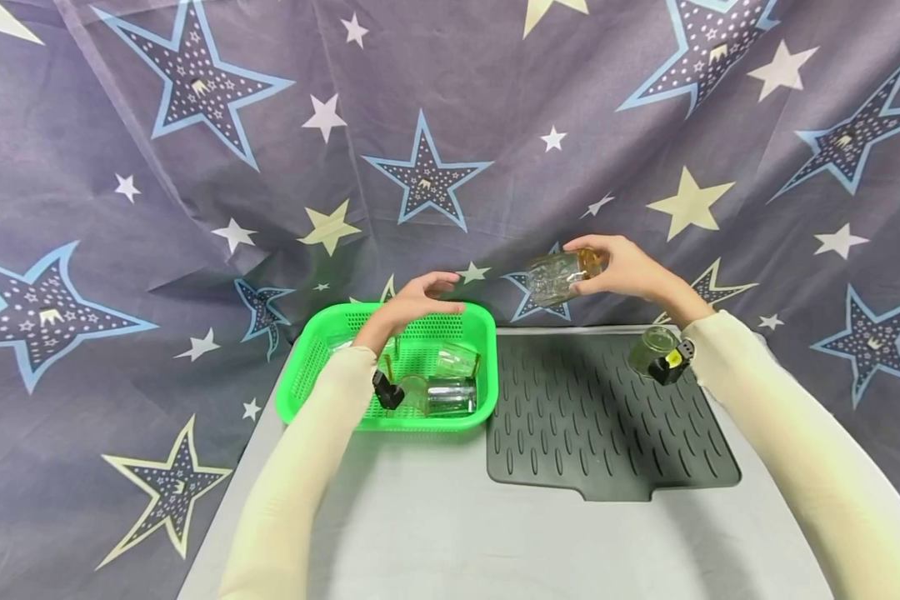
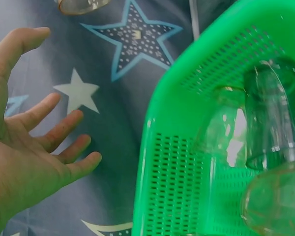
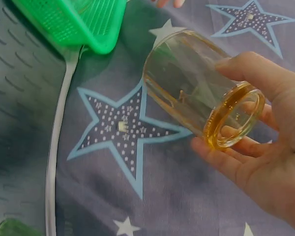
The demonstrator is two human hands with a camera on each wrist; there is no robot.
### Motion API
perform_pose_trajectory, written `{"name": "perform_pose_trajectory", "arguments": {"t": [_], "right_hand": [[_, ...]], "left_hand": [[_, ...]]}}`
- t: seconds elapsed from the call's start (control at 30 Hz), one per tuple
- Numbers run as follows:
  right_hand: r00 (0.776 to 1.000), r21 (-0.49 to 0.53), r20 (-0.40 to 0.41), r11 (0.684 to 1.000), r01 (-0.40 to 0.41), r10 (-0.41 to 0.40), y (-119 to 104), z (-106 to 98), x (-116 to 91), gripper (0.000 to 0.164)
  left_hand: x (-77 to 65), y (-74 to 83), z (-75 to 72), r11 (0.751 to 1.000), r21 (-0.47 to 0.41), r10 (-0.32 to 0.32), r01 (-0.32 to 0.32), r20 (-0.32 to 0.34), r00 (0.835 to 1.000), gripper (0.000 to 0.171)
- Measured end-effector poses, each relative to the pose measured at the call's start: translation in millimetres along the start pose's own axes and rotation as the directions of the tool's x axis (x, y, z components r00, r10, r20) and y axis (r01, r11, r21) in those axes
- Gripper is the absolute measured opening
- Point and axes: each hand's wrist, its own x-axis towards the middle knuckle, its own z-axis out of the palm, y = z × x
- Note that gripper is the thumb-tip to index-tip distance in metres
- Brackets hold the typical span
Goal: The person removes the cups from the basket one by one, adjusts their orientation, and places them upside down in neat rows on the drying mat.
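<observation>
My right hand (image 1: pixel 618 267) holds an amber-tinted drinking glass (image 3: pixel 187 83) by its thick base, raised above the back of the dark mat. The glass lies tilted on its side, its mouth toward the left. My left hand (image 1: pixel 420 302) hovers over the back of the green basket (image 1: pixel 487 408), fingers spread and loosely bent around nothing. Several glasses lie in the basket, among them a greenish glass (image 2: pixel 273 118), a smaller clear glass (image 2: pixel 223 128) and a yellowish glass (image 2: pixel 280 201). My left forearm hides part of the basket.
A dark ribbed drying mat (image 1: pixel 570 417) lies right of the basket on the white table (image 1: pixel 450 517). One greenish glass (image 1: pixel 648 346) stands on its right side, partly behind my right wrist camera. A star-patterned cloth (image 1: pixel 450 83) hangs close behind the table.
</observation>
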Motion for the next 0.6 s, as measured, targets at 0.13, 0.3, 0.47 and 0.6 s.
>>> {"name": "perform_pose_trajectory", "arguments": {"t": [0.13,0.3,0.47,0.6], "right_hand": [[1.0,-0.077,0.026,0.997,-0.013,0.015,4.4,-3.3,-0.9,0.062],[0.998,-0.144,0.069,0.99,0.0,0.011,9.4,-5.3,-0.6,0.061],[0.994,-0.221,0.106,0.975,0.018,0.006,13.9,-7.6,0.4,0.062],[0.99,-0.254,0.143,0.966,0.042,-0.006,16.8,-8.3,1.7,0.063]], "left_hand": [[-0.1,-4.7,0.2,0.999,0.047,-0.012,0.012,0.014,1.0,0.073],[-1.3,-9.6,2.2,0.994,0.107,-0.016,0.013,0.026,1.0,0.071],[-0.9,-13.9,5.5,0.982,0.188,0.023,-0.025,0.014,1.0,0.072],[2.2,-19.5,7.4,0.955,0.293,0.056,-0.049,-0.018,0.998,0.074]]}}
